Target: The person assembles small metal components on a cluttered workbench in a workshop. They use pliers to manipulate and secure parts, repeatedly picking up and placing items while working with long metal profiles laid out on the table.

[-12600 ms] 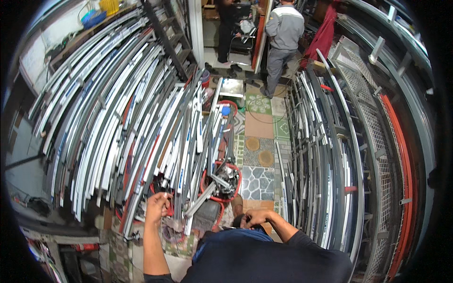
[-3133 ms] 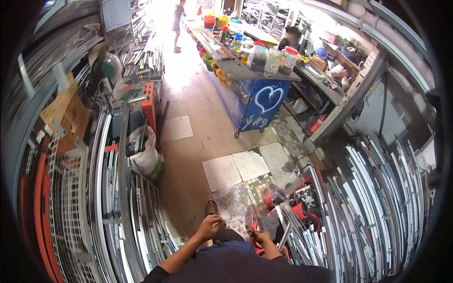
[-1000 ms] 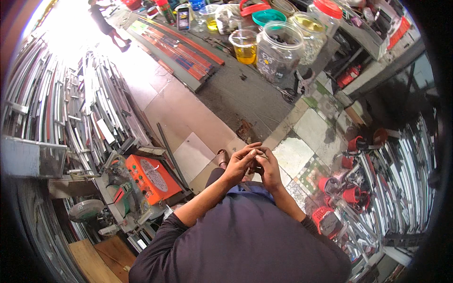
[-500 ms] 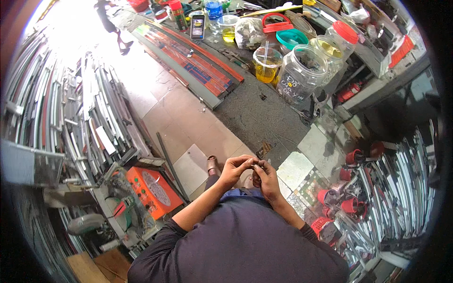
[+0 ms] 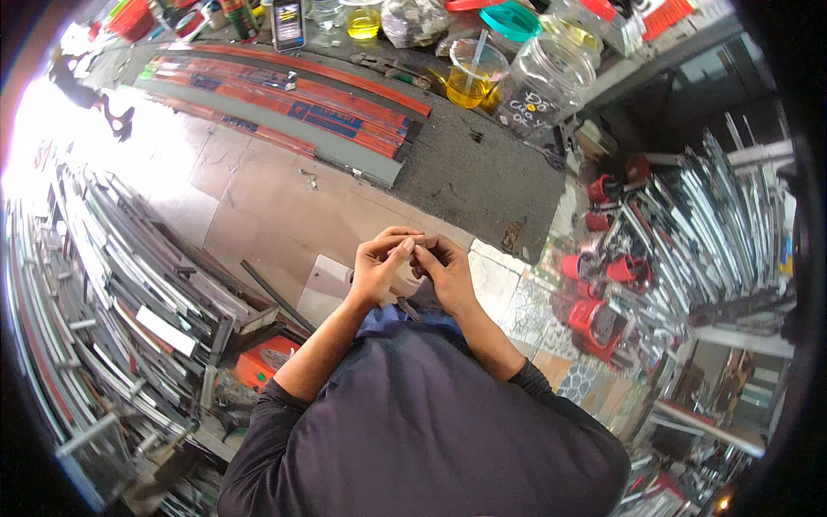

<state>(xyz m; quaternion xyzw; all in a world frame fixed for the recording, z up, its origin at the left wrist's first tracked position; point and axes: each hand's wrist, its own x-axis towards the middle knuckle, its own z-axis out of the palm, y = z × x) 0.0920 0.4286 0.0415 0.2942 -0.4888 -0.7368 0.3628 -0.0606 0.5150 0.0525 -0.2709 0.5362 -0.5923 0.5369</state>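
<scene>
1. The left hand (image 5: 376,269) and right hand (image 5: 451,274) meet at the frame's centre, fingertips together; whether they grip anything cannot be told.
2. The tabletop (image 5: 482,185) lies beyond them, bearing red-orange strips (image 5: 284,95) at upper left.
3. A cup of yellow liquid (image 5: 468,88) stands beside a clear jar (image 5: 551,73), upper right.

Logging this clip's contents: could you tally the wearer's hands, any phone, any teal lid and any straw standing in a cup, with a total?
Left hand and right hand: 2
Phone: 1
Teal lid: 1
Straw: 1
Total: 5
</scene>
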